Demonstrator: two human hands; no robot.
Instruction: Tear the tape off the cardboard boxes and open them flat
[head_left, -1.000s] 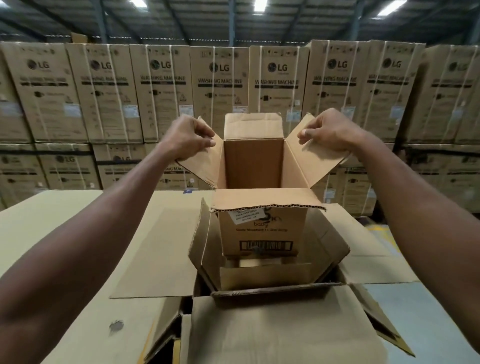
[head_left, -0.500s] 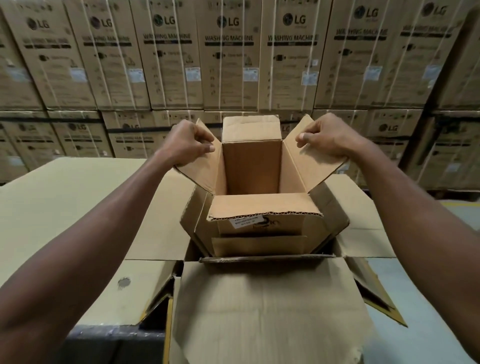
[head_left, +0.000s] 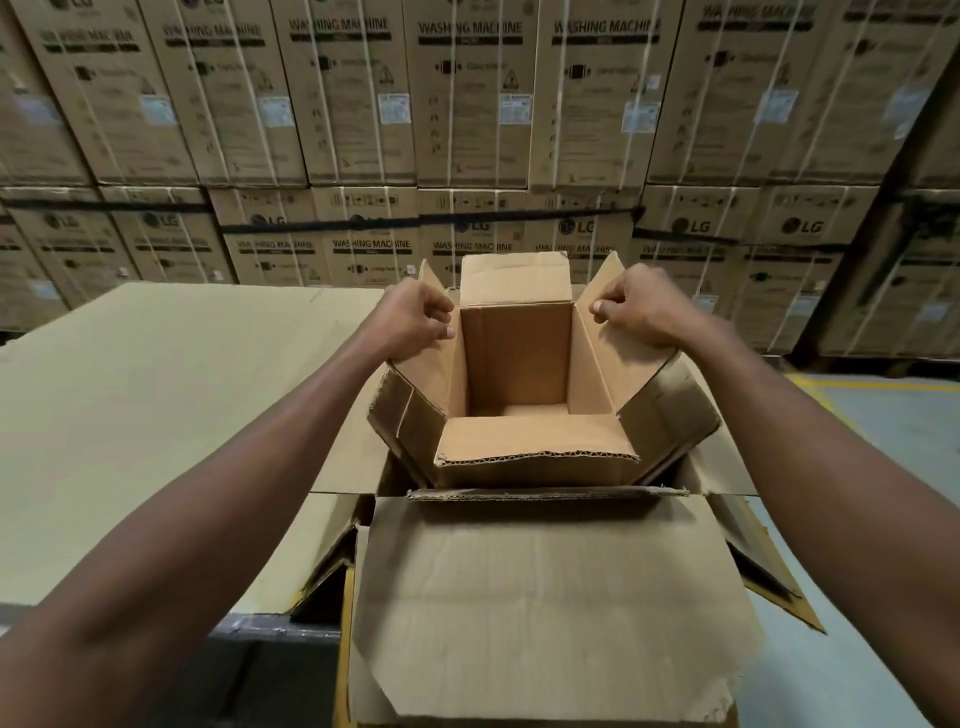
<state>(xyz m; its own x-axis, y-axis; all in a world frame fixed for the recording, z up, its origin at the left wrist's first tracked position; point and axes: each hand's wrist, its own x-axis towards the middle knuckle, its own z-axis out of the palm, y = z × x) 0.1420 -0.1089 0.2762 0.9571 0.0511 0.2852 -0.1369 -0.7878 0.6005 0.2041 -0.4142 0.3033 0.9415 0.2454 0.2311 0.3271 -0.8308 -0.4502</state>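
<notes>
The small cardboard box (head_left: 519, 374) is held open-topped between both hands, sunk partly into a larger open carton (head_left: 545, 597) below them. A flat cardboard sheet (head_left: 156, 395) lies left of the grip. The left hand (head_left: 415, 322) is closed on the left flap (head_left: 431, 374); the right hand (head_left: 636, 306) is closed on the right flap (head_left: 608, 364). Behind the hands, stacked cartons (head_left: 467, 104) are printed "LG" and "WASHING MACHINE".

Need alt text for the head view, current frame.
Two bare hands, left hand and right hand, grip the side flaps of a small open cardboard box held above a larger open box; stacked washing-machine cartons fill the background.
</notes>
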